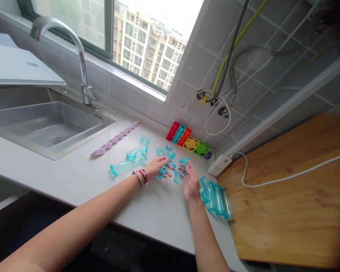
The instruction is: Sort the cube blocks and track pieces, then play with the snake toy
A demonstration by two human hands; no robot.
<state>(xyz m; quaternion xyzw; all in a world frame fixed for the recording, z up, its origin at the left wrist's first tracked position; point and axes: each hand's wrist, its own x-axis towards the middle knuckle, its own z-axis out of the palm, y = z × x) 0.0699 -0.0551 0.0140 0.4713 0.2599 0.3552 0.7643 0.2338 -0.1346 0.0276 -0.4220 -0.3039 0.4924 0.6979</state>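
Observation:
Both my hands are over the white counter (155,204), among translucent teal plastic toy pieces. My left hand (156,169) has its fingers closed around a teal connector piece (161,174), which partly shows under the fingers. My right hand (191,182) curls around another clear teal piece (183,164), held between thumb and fingers. Just beyond my left hand lie a star-shaped teal piece (170,152) and a small ring-like piece (160,151). Left of it rest a long straight teal track piece (127,165) and a curved one (136,152).
A row of teal track pieces (217,198) lies right of my right hand, by a wooden board (289,196). Colourful blocks (187,139) and a white power strip (220,165) stand by the wall. A purple-and-white strip (116,139) lies near the sink (52,153) and faucet (83,68).

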